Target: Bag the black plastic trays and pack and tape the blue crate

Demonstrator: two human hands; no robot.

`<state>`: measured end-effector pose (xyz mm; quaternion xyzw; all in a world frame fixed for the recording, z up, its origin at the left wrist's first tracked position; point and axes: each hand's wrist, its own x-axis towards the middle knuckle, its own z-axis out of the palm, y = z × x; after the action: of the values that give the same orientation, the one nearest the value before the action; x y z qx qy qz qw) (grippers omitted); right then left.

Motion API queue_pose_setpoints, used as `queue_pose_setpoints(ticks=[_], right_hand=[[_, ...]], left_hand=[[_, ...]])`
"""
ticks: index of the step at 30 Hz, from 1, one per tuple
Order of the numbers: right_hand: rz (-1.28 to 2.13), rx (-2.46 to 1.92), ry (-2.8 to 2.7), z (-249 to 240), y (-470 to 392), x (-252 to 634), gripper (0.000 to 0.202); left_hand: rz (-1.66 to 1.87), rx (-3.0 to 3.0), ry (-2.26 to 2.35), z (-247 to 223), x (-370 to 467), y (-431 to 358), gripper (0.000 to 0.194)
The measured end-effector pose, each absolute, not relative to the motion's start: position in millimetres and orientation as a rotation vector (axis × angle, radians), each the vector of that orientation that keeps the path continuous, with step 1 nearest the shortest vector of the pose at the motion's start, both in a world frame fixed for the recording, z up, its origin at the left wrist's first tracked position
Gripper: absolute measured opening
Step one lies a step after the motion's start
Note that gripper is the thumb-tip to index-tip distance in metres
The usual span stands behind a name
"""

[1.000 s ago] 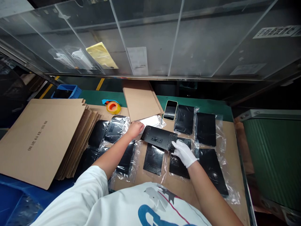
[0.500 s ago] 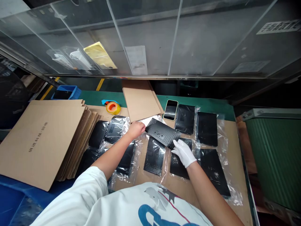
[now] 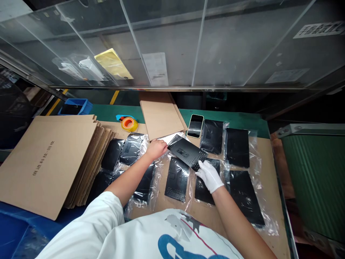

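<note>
A black plastic panel (image 3: 185,151) with rows of small perforations is held slantwise above the bench, between my two hands. My bare left hand (image 3: 156,149) is closed at its upper left corner, the fingertips curled out of clear sight. At the lower right end, my white-gloved right hand (image 3: 209,176) grips the edge between thumb and fingers. Beneath the panel lies another black panel (image 3: 176,180) in clear plastic. More bagged black panels lie to both sides, among them one at the right (image 3: 237,147) and one at the left (image 3: 132,148).
A tall stack of cardboard sheets (image 3: 51,154) stands at the left. Behind my hands are loose cardboard (image 3: 160,117), a phone (image 3: 195,126) and a yellow tape roll (image 3: 129,124). A blue bin (image 3: 87,107) sits back left; a green ribbed surface (image 3: 315,180) borders the right. Clear sheeting hangs ahead.
The held panel has tilted slightly, and light falls differently on its face. My right hand has shifted a little to the left; my left hand stays nearly in place.
</note>
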<state>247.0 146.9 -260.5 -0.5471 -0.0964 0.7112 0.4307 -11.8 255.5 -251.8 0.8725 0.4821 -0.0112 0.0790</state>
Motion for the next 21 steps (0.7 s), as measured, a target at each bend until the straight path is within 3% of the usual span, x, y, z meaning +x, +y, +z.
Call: queue_pose_setpoints(ticks=[8,12,16,18,21], right_hand=[[1.867,-1.277,-0.197,-257.7,138.3,225.0,0.035],[1.932,-1.158,-0.128,-259.3,134.4,210.0,0.041],[1.912,-1.126,-0.078,-265.3,129.4,200.3,0.039],[1.915,-1.119,-0.062,-268.4,128.2,198.1,0.037],[1.931,-1.093,-0.048,-271.3,128.9,197.1,0.035]], left_hand=[[-0.002,2.523,1.331,-247.6,6.0,250.0,0.022],[0.216,2.376,1.258,-244.7,16.3,237.7,0.019],[0.76,1.374,1.722,-252.9,12.3,211.5,0.023],[0.835,0.799,1.815,-261.7,9.5,197.3,0.025],[0.792,0.525,1.741,-273.8,8.7,182.8,0.028]])
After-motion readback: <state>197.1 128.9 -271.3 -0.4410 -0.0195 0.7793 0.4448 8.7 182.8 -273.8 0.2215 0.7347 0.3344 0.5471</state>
